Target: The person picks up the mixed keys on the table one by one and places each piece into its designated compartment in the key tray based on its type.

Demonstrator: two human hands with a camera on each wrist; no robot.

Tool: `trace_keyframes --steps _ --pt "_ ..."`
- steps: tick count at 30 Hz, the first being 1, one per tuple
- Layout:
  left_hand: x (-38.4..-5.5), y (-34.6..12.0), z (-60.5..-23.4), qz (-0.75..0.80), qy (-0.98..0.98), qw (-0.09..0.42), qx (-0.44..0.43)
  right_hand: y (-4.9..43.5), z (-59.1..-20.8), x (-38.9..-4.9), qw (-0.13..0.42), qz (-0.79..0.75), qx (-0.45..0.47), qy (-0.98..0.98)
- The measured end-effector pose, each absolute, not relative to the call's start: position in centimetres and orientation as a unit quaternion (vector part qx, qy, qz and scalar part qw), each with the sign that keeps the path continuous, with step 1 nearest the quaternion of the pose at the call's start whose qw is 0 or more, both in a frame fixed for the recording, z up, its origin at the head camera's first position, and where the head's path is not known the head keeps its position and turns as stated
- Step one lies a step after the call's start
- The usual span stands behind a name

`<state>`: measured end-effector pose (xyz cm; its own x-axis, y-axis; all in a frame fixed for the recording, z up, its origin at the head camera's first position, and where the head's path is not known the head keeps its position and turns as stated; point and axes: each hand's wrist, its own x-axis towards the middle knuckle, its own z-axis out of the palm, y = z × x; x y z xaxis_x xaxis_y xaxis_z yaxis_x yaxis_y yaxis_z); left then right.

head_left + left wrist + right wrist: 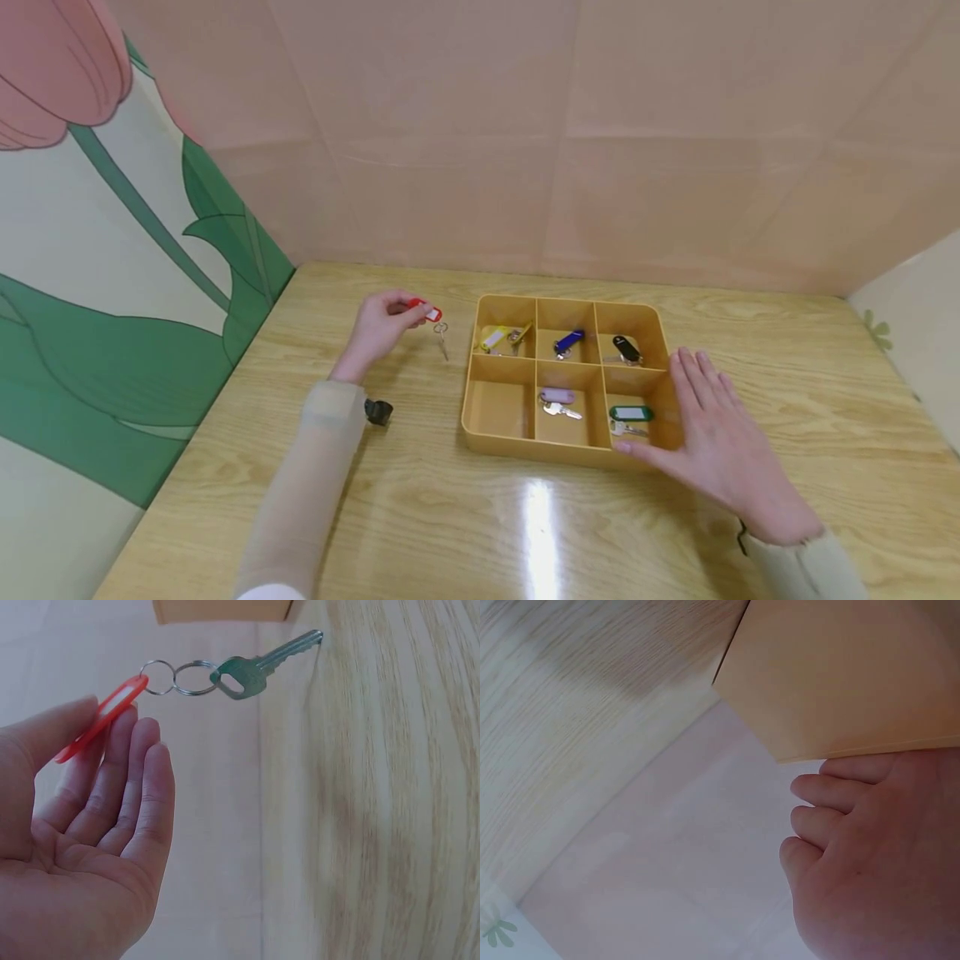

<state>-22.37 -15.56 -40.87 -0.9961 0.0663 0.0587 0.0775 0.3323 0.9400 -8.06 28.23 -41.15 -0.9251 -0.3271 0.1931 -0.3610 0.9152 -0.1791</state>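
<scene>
Between thumb and fingertips, my left hand pinches a red key tag, left of the orange organizer box. A key dangles from the tag on linked metal rings. My right hand rests with straight fingers against the box's right side, its thumb at the front rim. Yellow, blue and black key tags lie in the back compartments. In front, lilac and green key tags lie with keys in the middle and right compartments; the left one holds nothing.
A small black object shows beside the left sleeve, partly hidden. The box stands on a wood-grain table, with a plain pinkish backdrop behind. A flower-patterned panel borders the left side.
</scene>
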Motion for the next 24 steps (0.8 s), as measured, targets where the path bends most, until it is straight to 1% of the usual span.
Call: trace_keyframes --steps 10,18,24 --pt "-22.3 -15.4 -40.4 -0.58 -0.812 0.022 -0.053 28.2 -41.2 -8.1 0.077 0.103 0.177 -0.976" --pt "-21.8 -15.4 -39.9 -0.588 -0.807 0.015 -0.051 28.3 -41.4 -8.0 0.074 0.109 0.174 -0.976" --pt "-21.5 -15.2 -39.4 -0.582 -0.811 0.025 -0.051 28.3 -41.5 -8.0 0.076 0.11 0.174 -0.976"
